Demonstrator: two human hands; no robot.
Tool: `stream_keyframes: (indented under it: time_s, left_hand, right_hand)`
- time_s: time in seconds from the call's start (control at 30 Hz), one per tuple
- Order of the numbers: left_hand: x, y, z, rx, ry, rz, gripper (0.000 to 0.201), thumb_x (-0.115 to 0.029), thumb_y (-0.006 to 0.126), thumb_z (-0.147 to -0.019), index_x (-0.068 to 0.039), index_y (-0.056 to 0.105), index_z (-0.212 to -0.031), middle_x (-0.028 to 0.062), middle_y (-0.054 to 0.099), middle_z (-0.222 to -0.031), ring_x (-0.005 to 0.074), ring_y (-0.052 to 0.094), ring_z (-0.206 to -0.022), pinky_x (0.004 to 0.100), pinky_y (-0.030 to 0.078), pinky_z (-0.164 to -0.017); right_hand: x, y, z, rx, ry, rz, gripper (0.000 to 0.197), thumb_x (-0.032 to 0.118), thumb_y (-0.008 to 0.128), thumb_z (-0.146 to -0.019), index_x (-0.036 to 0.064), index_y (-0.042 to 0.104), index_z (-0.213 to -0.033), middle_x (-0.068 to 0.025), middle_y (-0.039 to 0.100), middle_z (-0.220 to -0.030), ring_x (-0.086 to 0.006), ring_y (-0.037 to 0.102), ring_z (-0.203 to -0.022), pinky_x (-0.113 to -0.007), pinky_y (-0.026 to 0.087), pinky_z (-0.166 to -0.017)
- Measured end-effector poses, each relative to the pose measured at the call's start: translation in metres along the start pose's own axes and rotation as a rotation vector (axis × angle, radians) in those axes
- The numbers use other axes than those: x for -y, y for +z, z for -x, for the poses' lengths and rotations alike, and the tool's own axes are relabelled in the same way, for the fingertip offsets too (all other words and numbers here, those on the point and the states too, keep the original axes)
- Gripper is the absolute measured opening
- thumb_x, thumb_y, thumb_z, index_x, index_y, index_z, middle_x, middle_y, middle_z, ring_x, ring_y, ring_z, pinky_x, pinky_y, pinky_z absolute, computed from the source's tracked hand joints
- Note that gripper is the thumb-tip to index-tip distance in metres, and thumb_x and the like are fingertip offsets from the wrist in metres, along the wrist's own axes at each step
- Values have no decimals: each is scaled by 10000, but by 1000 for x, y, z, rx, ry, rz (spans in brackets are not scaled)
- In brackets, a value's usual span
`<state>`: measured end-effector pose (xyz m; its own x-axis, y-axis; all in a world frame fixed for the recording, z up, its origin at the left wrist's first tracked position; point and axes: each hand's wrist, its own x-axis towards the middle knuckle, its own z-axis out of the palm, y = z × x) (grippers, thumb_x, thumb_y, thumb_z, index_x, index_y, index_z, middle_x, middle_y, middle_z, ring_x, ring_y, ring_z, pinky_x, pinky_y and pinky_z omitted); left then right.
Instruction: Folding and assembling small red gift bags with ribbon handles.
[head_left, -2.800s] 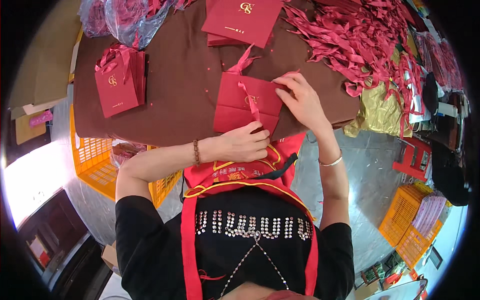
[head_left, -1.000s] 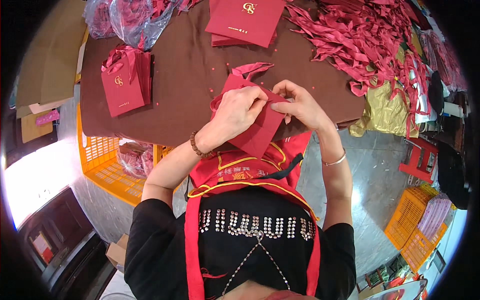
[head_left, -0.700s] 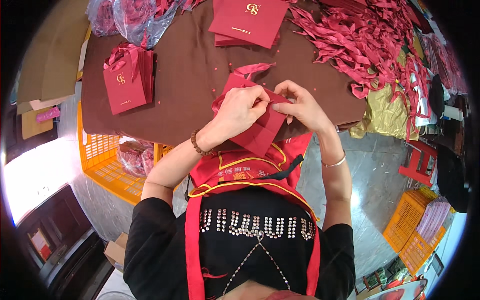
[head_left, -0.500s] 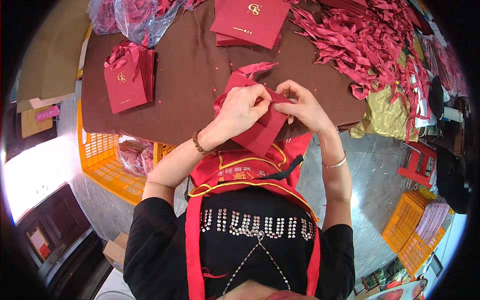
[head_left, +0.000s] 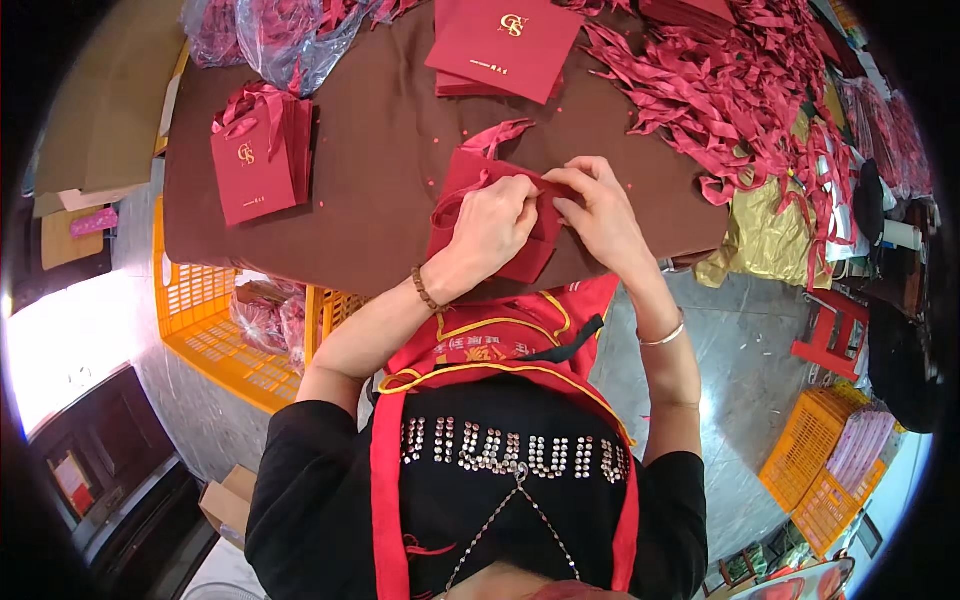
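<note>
A small red paper gift bag [head_left: 530, 262] is between my hands at the near edge of the brown-covered table. One red ribbon [head_left: 497, 135] sticks up from its far side, and another loops beside my left wrist. My left hand [head_left: 492, 222] is closed, its thumb and fingers pinched on the bag near its middle. Close beside it, my right hand [head_left: 600, 210] pinches the bag's right edge between thumb and fingers. What lies exactly between the fingertips is partly hidden.
A stack of flat red bags [head_left: 505, 45] lies at the far middle. Finished-looking bags with ribbon handles [head_left: 262, 160] stand at left. Loose red ribbons [head_left: 700, 90] heap at right over gold wrapping [head_left: 755, 235]. Orange crates [head_left: 225, 345] sit below the table.
The bag has turned more upright and its lower corner has drawn up from my apron. Both hands have shifted slightly, with the right fingertips closing together on its edge.
</note>
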<state>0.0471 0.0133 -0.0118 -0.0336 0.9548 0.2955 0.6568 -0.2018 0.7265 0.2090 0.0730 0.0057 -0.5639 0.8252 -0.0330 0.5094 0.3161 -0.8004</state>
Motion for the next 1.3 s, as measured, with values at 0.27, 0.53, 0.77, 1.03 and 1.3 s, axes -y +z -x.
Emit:
stream_keyframes:
  time_s: [0.27, 0.53, 0.77, 1.03, 1.3]
  left_hand:
    - [-7, 3, -1, -25, -51, 56, 91, -40, 580, -784, -15, 579, -871, 151, 624, -740, 288, 629, -640, 362, 487, -557]
    - [-18, 4, -2, -30, -74, 111, 158, 14, 559, -759, -26, 459, -874, 152, 588, -703, 331, 604, -635, 407, 461, -528]
    - [-17, 12, 8, -13, -9, 69, 166, 30, 550, -738, -40, 447, -848, 130, 554, -688, 315, 578, -614, 413, 440, -515]
    - [-18, 22, -3, -78, 152, -41, 185, 54, 568, -697, -41, 468, -820, 108, 523, -693, 287, 559, -644, 392, 441, -535]
    - [-19, 12, 3, 70, 63, 117, 242, 17, 513, -832, -38, 473, -1064, 188, 599, -849, 377, 603, -797, 419, 487, -639]
  right_hand:
    - [4, -2, -1, -16, -10, 3, 261, -7, 565, -811, 36, 603, -1066, -95, 460, -1113, -183, 593, -795, -263, 527, -672]
    - [1, 0, 2, -57, 43, -46, 130, 4, 601, -790, -27, 572, -913, -103, 468, -1020, -172, 589, -716, -282, 514, -624]
    - [1, -2, 4, -5, 97, -96, 84, -3, 626, -767, -38, 556, -799, -94, 499, -866, -157, 572, -614, -276, 477, -563]
    - [4, -17, -4, -9, 29, -34, 103, 30, 633, -720, -22, 578, -789, -141, 543, -760, -271, 587, -640, -367, 472, -598]
    - [-9, -6, 7, -85, -97, -82, 83, 73, 602, -729, 20, 565, -782, -149, 552, -790, -319, 564, -784, -395, 464, -687]
